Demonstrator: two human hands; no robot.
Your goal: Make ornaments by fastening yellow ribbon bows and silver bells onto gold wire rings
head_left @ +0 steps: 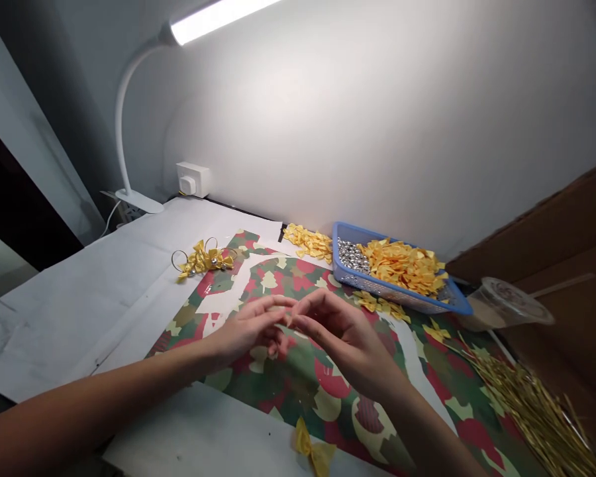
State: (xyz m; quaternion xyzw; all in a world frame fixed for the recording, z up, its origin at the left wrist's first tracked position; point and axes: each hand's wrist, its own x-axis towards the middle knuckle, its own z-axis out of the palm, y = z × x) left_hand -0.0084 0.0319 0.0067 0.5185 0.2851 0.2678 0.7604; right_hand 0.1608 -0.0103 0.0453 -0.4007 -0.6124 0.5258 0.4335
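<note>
Over the camouflage-patterned sheet (298, 377), my left hand (255, 328) and my right hand (340, 338) meet at their fingertips. Thumb and index finger are pressed together on each hand; whatever lies between them is too small or hidden to name. Below them, at the front edge, lies a loose yellow ribbon bow (315, 450). To the far left sits a small cluster of gold bows with silver bells and wire rings (203, 260).
A blue basket (397, 295) at the back holds silver bells and yellow bows. More yellow bows (308, 242) lie beside it. At right are a clear plastic tub (511, 305) and a bundle of gold wire ties (531, 404). A lamp (122, 126) stands back left.
</note>
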